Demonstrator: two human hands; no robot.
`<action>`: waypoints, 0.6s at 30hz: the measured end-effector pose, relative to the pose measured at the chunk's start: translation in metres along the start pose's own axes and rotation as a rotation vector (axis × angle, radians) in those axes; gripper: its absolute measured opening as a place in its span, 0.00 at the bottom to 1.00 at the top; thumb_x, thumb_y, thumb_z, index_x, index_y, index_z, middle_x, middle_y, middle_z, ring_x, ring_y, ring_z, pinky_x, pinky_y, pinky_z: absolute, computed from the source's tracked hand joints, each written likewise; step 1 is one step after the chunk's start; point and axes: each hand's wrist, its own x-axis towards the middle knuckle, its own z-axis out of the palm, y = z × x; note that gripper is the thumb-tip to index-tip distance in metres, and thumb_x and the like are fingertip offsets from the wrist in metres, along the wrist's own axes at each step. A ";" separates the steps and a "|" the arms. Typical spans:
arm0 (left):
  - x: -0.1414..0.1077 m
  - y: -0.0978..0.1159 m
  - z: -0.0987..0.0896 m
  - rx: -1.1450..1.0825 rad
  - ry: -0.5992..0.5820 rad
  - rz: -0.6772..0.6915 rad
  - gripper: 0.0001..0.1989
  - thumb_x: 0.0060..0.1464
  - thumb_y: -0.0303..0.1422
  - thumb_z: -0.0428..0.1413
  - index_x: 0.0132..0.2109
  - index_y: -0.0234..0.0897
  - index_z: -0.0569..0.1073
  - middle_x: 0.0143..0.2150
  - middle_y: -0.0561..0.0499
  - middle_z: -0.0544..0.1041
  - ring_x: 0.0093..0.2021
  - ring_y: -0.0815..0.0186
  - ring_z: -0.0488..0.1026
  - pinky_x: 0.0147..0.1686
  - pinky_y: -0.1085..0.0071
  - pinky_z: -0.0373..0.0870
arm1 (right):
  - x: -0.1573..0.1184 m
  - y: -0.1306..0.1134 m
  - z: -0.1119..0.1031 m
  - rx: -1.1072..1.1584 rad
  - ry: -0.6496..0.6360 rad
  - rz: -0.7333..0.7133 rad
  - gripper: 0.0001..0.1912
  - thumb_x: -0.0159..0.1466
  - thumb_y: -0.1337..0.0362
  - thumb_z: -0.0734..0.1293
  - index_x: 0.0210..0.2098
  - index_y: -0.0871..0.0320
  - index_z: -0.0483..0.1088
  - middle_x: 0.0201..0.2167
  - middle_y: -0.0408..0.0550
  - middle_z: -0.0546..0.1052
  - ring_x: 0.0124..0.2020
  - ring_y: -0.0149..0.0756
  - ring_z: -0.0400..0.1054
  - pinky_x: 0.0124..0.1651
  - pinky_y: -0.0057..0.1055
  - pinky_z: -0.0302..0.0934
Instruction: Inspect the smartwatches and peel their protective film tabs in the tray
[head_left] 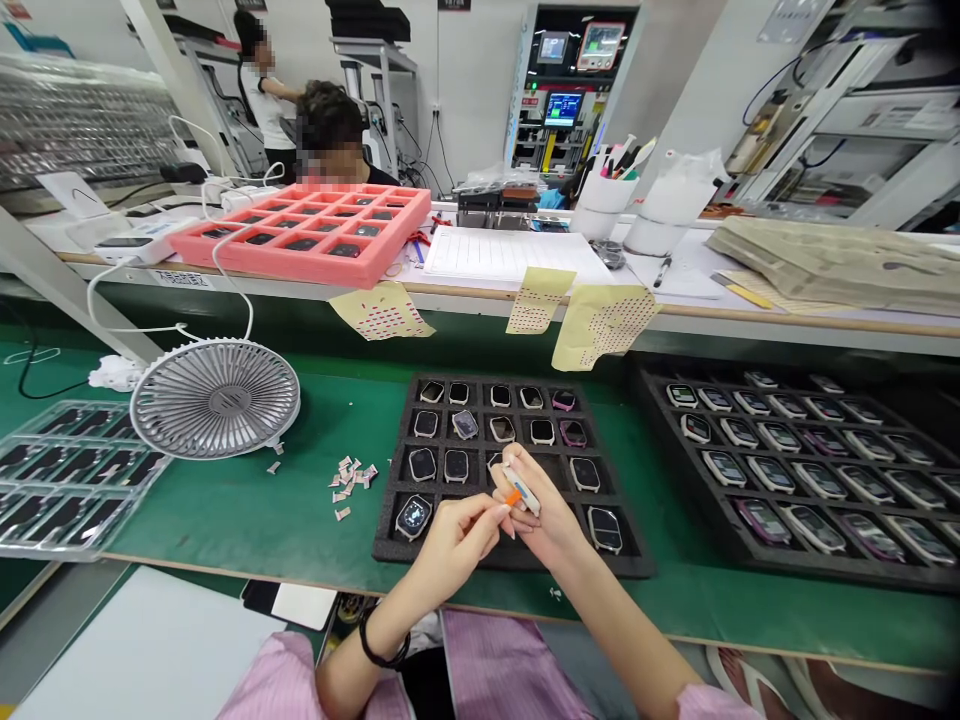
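Observation:
In the head view, my right hand grips a light-coloured smartwatch case tilted on its edge. A small orange strip touches the side of the case, pinched between the thumb and finger of my left hand. What the strip is exactly, I cannot make out. Both hands are over a black foam tray whose compartments hold several strapless smartwatches. One watch at the tray's front left has a lit dial. Part of the tray is hidden behind my hands.
Another black tray of watches is at right. Small pale tabs lie scattered left of the middle tray, beside a grey fan and a clear blister tray. A pink foam tray sits on the shelf; one person is behind it, another farther back.

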 end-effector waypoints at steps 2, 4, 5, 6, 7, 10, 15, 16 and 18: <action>0.001 0.000 0.000 -0.008 0.008 -0.006 0.22 0.59 0.47 0.49 0.28 0.32 0.70 0.15 0.60 0.56 0.17 0.76 0.51 0.18 0.77 0.47 | 0.001 0.001 0.000 0.028 -0.013 0.022 0.17 0.58 0.55 0.71 0.32 0.54 0.57 0.14 0.29 0.60 0.10 0.17 0.36 0.11 0.15 0.33; 0.001 -0.002 -0.001 -0.013 0.014 -0.020 0.23 0.58 0.48 0.49 0.28 0.32 0.71 0.15 0.59 0.56 0.16 0.76 0.51 0.18 0.77 0.47 | 0.002 0.002 -0.001 0.039 -0.006 0.033 0.18 0.57 0.55 0.71 0.33 0.53 0.57 0.14 0.29 0.61 0.10 0.17 0.35 0.11 0.15 0.33; 0.002 -0.002 -0.002 -0.016 0.019 -0.027 0.24 0.58 0.49 0.49 0.28 0.32 0.71 0.15 0.59 0.56 0.16 0.76 0.51 0.18 0.77 0.47 | 0.003 0.004 -0.001 0.045 0.006 0.031 0.19 0.57 0.55 0.71 0.34 0.53 0.57 0.14 0.29 0.61 0.11 0.18 0.35 0.12 0.15 0.33; 0.002 -0.003 -0.002 -0.019 0.023 -0.034 0.24 0.57 0.50 0.49 0.28 0.32 0.71 0.15 0.60 0.56 0.16 0.76 0.50 0.18 0.76 0.47 | 0.003 0.005 -0.002 0.050 0.023 0.027 0.20 0.56 0.55 0.72 0.34 0.53 0.57 0.14 0.29 0.61 0.11 0.18 0.35 0.12 0.15 0.34; 0.001 -0.004 -0.003 -0.022 0.027 -0.041 0.24 0.57 0.50 0.49 0.28 0.32 0.71 0.14 0.60 0.56 0.16 0.76 0.50 0.18 0.76 0.47 | 0.004 0.007 -0.002 0.058 0.042 0.025 0.20 0.55 0.55 0.72 0.34 0.53 0.57 0.14 0.29 0.61 0.11 0.18 0.36 0.12 0.15 0.34; 0.001 -0.006 -0.003 -0.017 0.038 -0.054 0.25 0.56 0.52 0.49 0.28 0.32 0.71 0.14 0.60 0.56 0.16 0.76 0.50 0.18 0.76 0.47 | 0.005 0.012 -0.002 0.090 0.088 0.047 0.21 0.54 0.55 0.73 0.34 0.53 0.56 0.13 0.29 0.60 0.12 0.19 0.36 0.12 0.16 0.35; 0.003 -0.007 -0.004 -0.010 0.045 -0.097 0.26 0.55 0.54 0.49 0.27 0.33 0.69 0.14 0.60 0.55 0.16 0.76 0.50 0.18 0.76 0.47 | 0.006 0.014 -0.001 0.107 0.178 0.069 0.22 0.52 0.56 0.75 0.32 0.53 0.57 0.13 0.29 0.59 0.12 0.19 0.37 0.12 0.16 0.35; 0.004 -0.008 -0.005 -0.016 0.052 -0.107 0.26 0.55 0.54 0.49 0.26 0.34 0.68 0.14 0.60 0.55 0.16 0.76 0.50 0.18 0.76 0.47 | 0.006 0.014 0.000 0.091 0.198 0.052 0.21 0.52 0.56 0.74 0.32 0.53 0.57 0.14 0.30 0.60 0.12 0.19 0.37 0.12 0.16 0.35; 0.006 -0.009 -0.005 -0.029 0.084 -0.107 0.25 0.54 0.54 0.51 0.26 0.34 0.67 0.15 0.59 0.57 0.17 0.75 0.53 0.19 0.76 0.50 | 0.004 0.014 0.001 0.032 0.231 0.008 0.19 0.55 0.55 0.73 0.32 0.54 0.59 0.15 0.30 0.61 0.12 0.18 0.38 0.13 0.16 0.37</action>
